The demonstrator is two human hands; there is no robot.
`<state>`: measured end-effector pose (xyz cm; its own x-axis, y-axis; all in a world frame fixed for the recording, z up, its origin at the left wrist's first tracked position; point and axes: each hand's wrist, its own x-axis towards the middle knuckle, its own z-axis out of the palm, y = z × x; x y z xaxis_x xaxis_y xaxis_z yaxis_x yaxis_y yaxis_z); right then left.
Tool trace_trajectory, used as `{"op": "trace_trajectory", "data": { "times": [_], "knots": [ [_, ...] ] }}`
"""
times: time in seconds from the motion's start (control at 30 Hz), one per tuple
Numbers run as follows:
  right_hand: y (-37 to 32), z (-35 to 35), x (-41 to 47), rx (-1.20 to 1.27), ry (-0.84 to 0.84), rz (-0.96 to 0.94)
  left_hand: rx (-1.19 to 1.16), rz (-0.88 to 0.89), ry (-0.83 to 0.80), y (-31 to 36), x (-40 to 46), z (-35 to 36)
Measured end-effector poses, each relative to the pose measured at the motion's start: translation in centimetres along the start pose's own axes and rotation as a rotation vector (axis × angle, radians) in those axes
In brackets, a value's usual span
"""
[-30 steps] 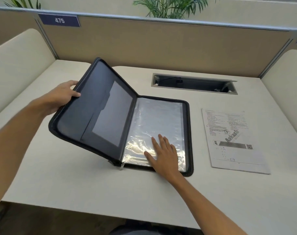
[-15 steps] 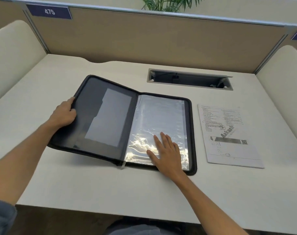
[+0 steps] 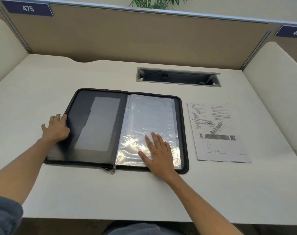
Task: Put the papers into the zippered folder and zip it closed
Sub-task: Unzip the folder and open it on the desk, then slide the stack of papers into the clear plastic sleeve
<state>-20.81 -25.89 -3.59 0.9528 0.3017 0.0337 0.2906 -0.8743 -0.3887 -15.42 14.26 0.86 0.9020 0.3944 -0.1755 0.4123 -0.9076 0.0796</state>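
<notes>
Black zippered folder (image 3: 100,126) lies open; left hand (image 3: 55,128) rests flat on its edge, right hand (image 3: 158,154) flat on sleeves.

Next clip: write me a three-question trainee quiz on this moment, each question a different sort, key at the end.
1. True or false: the printed white papers are already inside the open black zippered folder.
2. Which hand lies flat on the clear plastic sleeves: A left, B right?
3. Fill in: the metal zipper pull sits at the folder's ___ edge.

Key: 1 false, they lie on the white desk beside it; 2 B, the right hand; 3 near.
</notes>
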Motion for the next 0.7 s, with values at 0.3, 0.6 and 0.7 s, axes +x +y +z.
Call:
{"op": "trace_trajectory", "data": {
  "times": [0.3, 0.6, 0.7],
  "knots": [
    [0.6, -2.0, 0.4, 0.267, 0.082, -0.004, -0.026, 0.239, 0.345, 6.3, -2.7, 0.1],
    [7.2, -8.0, -0.1, 0.357, 0.250, 0.123, -0.363, 0.429, 0.408, 19.2, -8.5, 2.3],
    [10.4, -9.6, -0.1, 0.316, 0.327, 0.230, -0.448, 0.486, 0.362, 23.3, -10.3, 3.2]
  ]
}}
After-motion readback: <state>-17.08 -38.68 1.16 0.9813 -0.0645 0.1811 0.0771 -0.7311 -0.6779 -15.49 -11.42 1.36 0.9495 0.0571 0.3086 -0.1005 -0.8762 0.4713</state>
